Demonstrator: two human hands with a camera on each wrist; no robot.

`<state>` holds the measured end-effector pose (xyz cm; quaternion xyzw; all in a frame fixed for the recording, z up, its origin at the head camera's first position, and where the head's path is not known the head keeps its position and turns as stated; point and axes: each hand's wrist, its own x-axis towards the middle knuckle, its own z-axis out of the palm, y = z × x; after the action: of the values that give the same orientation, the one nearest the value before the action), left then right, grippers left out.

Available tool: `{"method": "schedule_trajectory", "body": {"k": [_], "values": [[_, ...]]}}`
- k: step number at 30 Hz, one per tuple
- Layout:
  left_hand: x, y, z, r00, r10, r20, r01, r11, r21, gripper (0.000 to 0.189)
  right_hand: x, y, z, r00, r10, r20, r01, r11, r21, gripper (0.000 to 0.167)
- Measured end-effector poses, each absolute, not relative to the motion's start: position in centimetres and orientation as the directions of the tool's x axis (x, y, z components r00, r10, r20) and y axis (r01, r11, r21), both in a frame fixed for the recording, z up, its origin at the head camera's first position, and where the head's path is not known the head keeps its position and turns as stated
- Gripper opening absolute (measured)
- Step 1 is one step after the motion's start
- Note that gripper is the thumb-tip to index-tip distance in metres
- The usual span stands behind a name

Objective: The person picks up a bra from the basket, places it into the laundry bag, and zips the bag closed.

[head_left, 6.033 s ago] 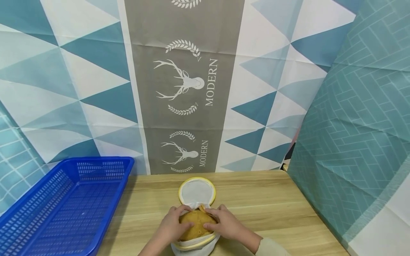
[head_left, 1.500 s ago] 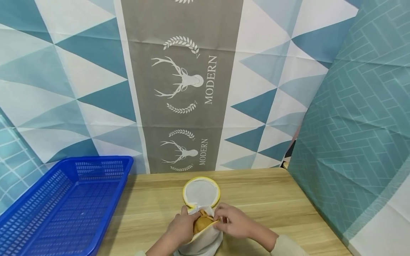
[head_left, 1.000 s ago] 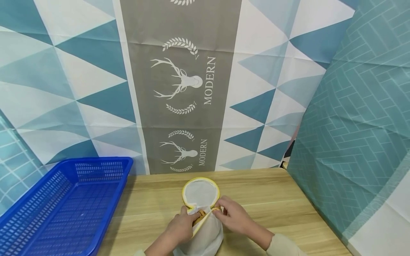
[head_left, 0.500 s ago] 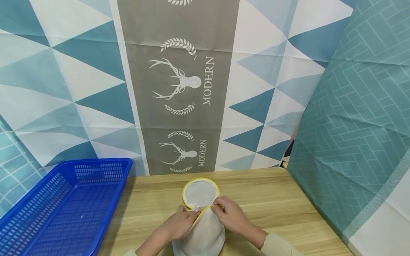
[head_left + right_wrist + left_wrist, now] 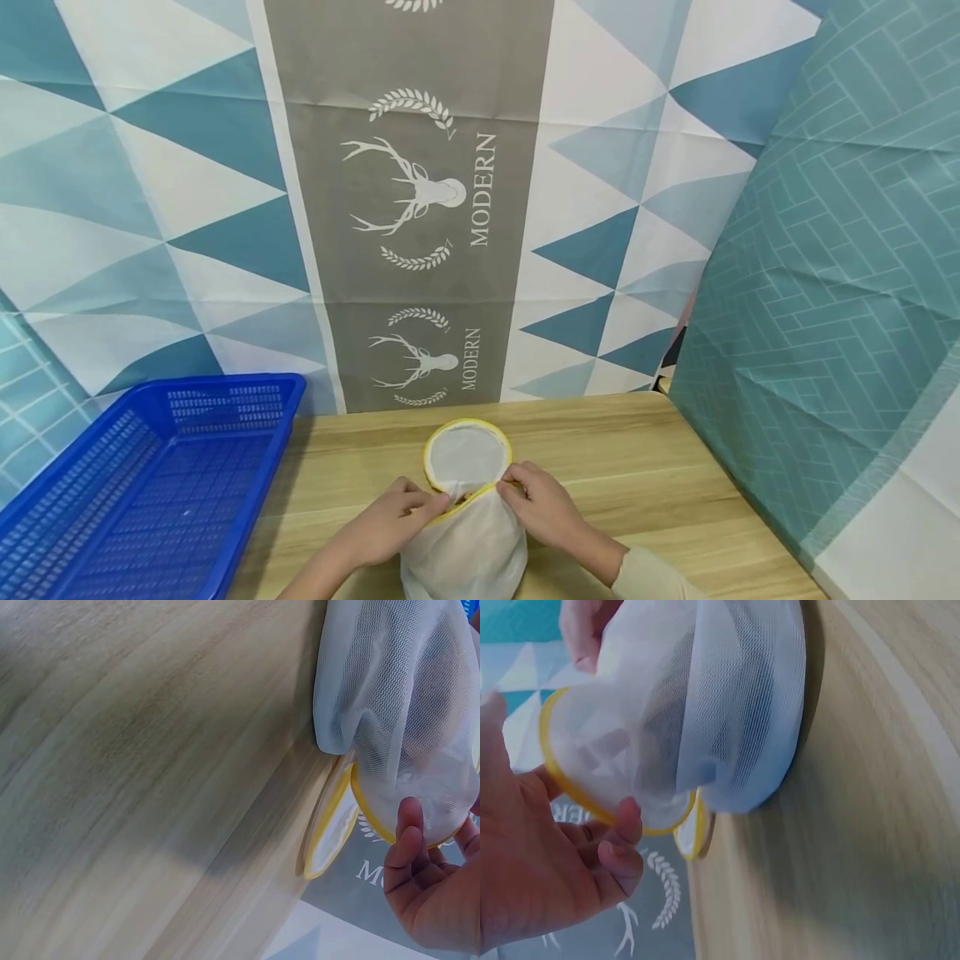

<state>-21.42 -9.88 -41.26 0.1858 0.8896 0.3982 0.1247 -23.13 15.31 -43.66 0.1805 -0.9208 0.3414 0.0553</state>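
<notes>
1. Bag [image 5: 465, 554] of white mesh sits on the wood-grain table [image 5: 637, 467] in front of me; something darker shows through the weave, and a sliver of orange-brown peeks from the narrow gap at its mouth.
2. My left hand [image 5: 397, 521] has the yellow rim [image 5: 546, 739] of the bag pinched between thumb and fingers, with hardly any space between them.
3. My right hand [image 5: 540, 504] pinches the same rim on its other side, thumb and fingertips together over the trim.
4. Just beyond the mouth lies a round flap [image 5: 467, 458], white with yellow edging.
5. Off to my left, well apart from the bag, stands a blue basket [image 5: 168, 508].
6. Behind everything hangs a patterned backdrop [image 5: 517, 275] with deer heads, leafy sprigs and triangles.
</notes>
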Motion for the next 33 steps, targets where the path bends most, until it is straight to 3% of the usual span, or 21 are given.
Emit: {"method": "schedule_trajectory", "body": {"k": [4,9,18,25,33], "values": [[-21.5,-11.3,-41.3,-0.885,0.464,0.021,0.315,0.565,0.762,0.030,-23.1,15.5,-43.6,-0.928,-0.290,0.235,-0.373,0.703,-0.606,0.016],[-21.8,-12.3,-41.5,-0.890,0.446,0.094,0.353,0.543,0.762,0.023,-23.1,15.8,-43.5,-0.932,-0.282,0.230,-0.363,0.700,-0.615,0.015],[-22.9,-12.3,-41.7,-0.947,0.320,0.033,0.203,0.514,0.833,0.027,-23.2,16.1,-43.6,-0.940,-0.271,0.206,-0.338,0.675,-0.656,0.023],[-24.3,-12.0,-42.6,-0.989,0.146,-0.023,0.041,0.421,0.906,0.035,-23.8,16.2,-43.7,-0.959,-0.169,0.229,-0.283,0.652,-0.704,0.023],[-25.7,-11.4,-43.1,-0.996,0.036,-0.081,-0.058,0.424,0.904,0.034,-25.1,16.4,-44.0,-0.981,-0.091,0.174,-0.194,0.595,-0.780,0.019]]}}
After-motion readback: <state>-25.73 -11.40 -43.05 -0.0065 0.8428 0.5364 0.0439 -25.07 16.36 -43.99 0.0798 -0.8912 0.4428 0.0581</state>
